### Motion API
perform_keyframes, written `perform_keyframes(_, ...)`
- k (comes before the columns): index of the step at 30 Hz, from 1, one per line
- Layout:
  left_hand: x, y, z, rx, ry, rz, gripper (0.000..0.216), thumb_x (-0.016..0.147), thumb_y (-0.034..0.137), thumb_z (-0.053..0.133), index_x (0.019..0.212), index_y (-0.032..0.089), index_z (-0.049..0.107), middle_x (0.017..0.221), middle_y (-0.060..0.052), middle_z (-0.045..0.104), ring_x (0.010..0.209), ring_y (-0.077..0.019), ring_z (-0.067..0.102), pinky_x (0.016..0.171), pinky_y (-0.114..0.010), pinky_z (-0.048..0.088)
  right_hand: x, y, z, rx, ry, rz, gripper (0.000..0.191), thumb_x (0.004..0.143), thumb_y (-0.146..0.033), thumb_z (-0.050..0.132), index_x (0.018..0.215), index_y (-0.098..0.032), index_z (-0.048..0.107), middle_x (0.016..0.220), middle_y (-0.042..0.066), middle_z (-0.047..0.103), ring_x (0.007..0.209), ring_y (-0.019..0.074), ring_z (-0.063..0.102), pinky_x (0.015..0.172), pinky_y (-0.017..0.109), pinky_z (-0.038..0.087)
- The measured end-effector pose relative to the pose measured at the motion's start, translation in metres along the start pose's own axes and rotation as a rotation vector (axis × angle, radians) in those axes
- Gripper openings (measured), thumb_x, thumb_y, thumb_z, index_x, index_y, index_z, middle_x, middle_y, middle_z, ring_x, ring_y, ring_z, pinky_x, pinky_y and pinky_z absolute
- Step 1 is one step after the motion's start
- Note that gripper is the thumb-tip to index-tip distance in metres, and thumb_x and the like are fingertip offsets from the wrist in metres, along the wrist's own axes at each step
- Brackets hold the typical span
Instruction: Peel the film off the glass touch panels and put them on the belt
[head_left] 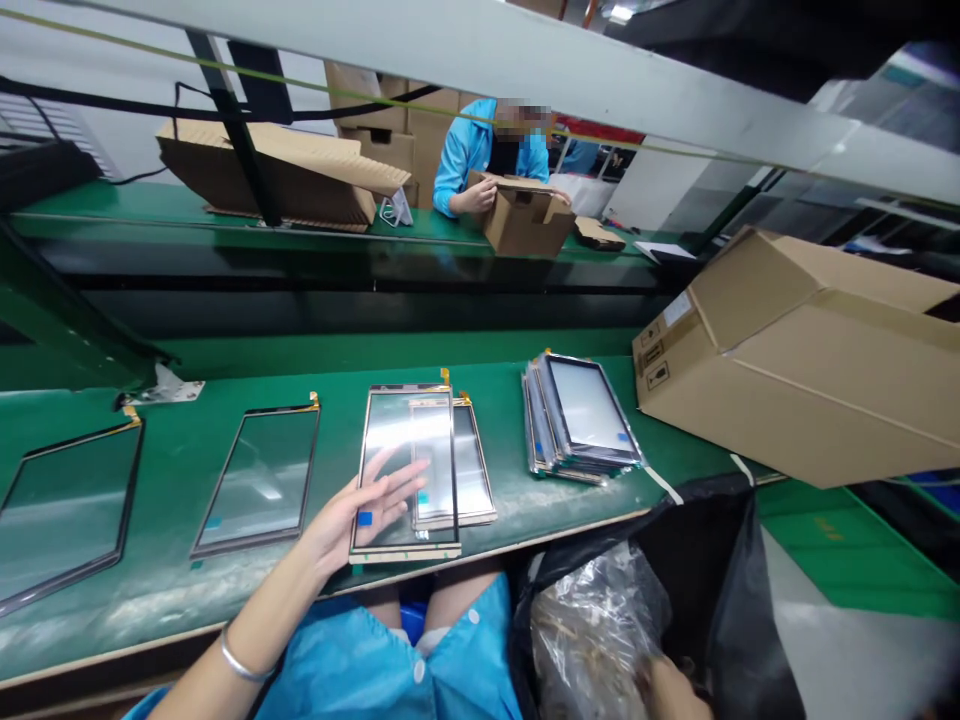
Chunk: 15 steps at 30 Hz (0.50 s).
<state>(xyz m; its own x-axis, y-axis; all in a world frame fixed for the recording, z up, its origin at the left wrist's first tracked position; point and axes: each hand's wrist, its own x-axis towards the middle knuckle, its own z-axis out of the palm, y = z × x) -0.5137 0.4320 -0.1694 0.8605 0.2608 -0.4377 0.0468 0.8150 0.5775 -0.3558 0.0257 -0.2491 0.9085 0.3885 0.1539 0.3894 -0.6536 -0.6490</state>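
Observation:
My left hand (pixel 346 518) holds a clear touch screen panel (pixel 411 450) with a dark frame by its lower left side; its fingers show through the glass. Partly behind that panel, another framed panel (pixel 474 465) lies on the green bench. Low on the right, my right hand (pixel 670 692) is blurred beside crumpled clear plastic film (pixel 592 620) in a black bag (pixel 739 560). What its fingers do cannot be made out.
Two more panels lie to the left, one (pixel 262 480) near and one (pixel 71 500) at the edge. A stack of panels (pixel 589 405) stands right of centre beside a large carton (pixel 810 350). Across the bench, a person (pixel 461 160) handles a small carton (pixel 529 222).

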Motion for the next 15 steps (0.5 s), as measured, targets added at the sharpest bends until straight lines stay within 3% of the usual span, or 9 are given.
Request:
perform_keyframes(2,-0.002,-0.005,0.003,-0.016,-0.058,0.023,0.068,0.086,0.015,0.060,0.145,0.027,0.029,0.129,-0.012,0.062,0.117,-0.0250,0.059,0.086,-0.030,0.052,0.001,-0.019,0.025,0.020,0.032,0.011,0.030,0.074,-0.052,0.055,0.061,-0.025,0.063,0.065,0.008,0.066,0.056,0.0265,0.065,0.049,0.038,0.053)
perform_keyframes(5,-0.006,-0.012,0.013,-0.028,-0.098,0.071,0.062,0.090,0.023,0.057,0.145,0.030,0.028,0.131,-0.011,0.060,0.119,-0.0285,0.057,0.094,-0.040,0.049,0.008,-0.085,0.050,0.260,-0.055,-0.051,0.024,0.086,-0.038,0.050,0.086,-0.022,0.068,0.087,0.009,0.069,0.077,0.0226,0.067,0.065,0.032,0.055)
perform_keyframes(7,-0.010,-0.018,0.019,-0.030,-0.101,0.103,0.060,0.091,0.026,0.055,0.145,0.031,0.030,0.132,-0.010,0.060,0.120,-0.0293,0.056,0.095,-0.043,0.047,0.014,-0.134,0.062,0.450,-0.171,-0.132,0.020,0.090,-0.031,0.048,0.088,-0.022,0.066,0.084,0.005,0.067,0.072,0.0173,0.064,0.066,0.027,0.053)
perform_keyframes(9,-0.014,-0.022,0.024,-0.021,-0.097,0.136,0.056,0.092,0.028,0.054,0.143,0.033,0.032,0.132,-0.008,0.060,0.120,-0.0293,0.056,0.094,-0.043,0.048,0.018,-0.171,0.072,0.560,-0.199,-0.187,0.011,0.089,-0.025,0.052,0.090,-0.022,0.063,0.082,0.002,0.064,0.071,0.0146,0.062,0.066,0.024,0.051)
perform_keyframes(11,-0.019,-0.026,0.026,-0.010,-0.101,0.168,0.052,0.093,0.029,0.052,0.142,0.035,0.036,0.133,-0.008,0.059,0.121,-0.0293,0.055,0.094,-0.043,0.048,0.020,-0.189,0.080,0.602,-0.169,-0.196,0.005,0.088,-0.020,0.054,0.088,-0.022,0.060,0.080,0.001,0.061,0.071,0.0130,0.059,0.065,0.022,0.049)
perform_keyframes(15,-0.026,-0.028,0.028,0.024,-0.125,0.202,0.046,0.093,0.032,0.051,0.138,0.036,0.043,0.134,-0.007,0.058,0.122,-0.0302,0.054,0.095,-0.044,0.047,0.019,-0.189,0.085,0.553,-0.142,-0.233,0.011,0.091,-0.016,0.050,0.082,-0.021,0.054,0.078,-0.001,0.054,0.070,0.0119,0.054,0.064,0.021,0.044)
